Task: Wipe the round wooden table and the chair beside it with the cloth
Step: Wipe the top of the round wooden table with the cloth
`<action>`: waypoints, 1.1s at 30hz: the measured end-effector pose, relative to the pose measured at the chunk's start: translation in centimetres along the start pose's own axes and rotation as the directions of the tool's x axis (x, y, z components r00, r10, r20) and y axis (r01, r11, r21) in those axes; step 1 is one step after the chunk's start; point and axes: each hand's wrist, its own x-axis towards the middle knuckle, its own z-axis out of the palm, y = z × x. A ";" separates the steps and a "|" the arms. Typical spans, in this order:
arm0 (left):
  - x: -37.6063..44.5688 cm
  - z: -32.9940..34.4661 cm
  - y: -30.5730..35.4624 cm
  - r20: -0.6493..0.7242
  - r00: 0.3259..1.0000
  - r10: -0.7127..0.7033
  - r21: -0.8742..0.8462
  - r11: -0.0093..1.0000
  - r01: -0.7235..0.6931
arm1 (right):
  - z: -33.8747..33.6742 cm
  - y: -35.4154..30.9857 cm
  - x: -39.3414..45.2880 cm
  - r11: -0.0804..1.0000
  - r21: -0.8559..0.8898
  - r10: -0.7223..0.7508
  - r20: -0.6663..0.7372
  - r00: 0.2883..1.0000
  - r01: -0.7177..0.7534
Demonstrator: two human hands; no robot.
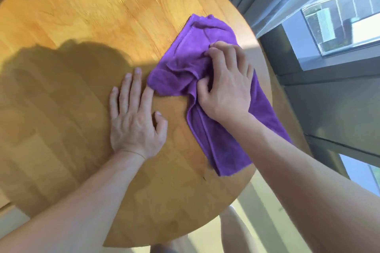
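Soft, light and limp, the purple cloth [207,96] lies rumpled on the right of the round bench [86,26], the right hand [224,86] bunching its middle, the left hand [135,119] flat beside it.

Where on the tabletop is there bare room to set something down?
Bare wood spans the round table left of the purple cloth and beyond the flat left hand. The right side is crowded: the right hand grips the cloth near the edge.
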 end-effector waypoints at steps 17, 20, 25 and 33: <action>-0.1 0.8 -0.4 0.010 1.000 0.018 0.032 0.999 -0.018 | 0.3 1.9 -5.4 0.977 -0.056 0.204 -0.062 0.977 -0.207; 0.0 0.6 -0.4 0.015 1.000 0.024 0.037 0.999 -0.025 | 1.5 -1.8 -3.3 0.903 0.008 0.426 -0.129 0.895 -0.429; -0.4 0.5 -0.5 0.032 0.999 0.039 0.039 0.998 -0.040 | 2.3 -5.4 -4.7 0.966 -0.041 0.255 -0.020 0.967 -0.256; -0.3 0.2 -0.3 0.021 1.000 0.021 0.027 0.999 -0.022 | -1.9 3.2 -2.4 0.966 -0.257 0.025 0.048 0.999 -0.012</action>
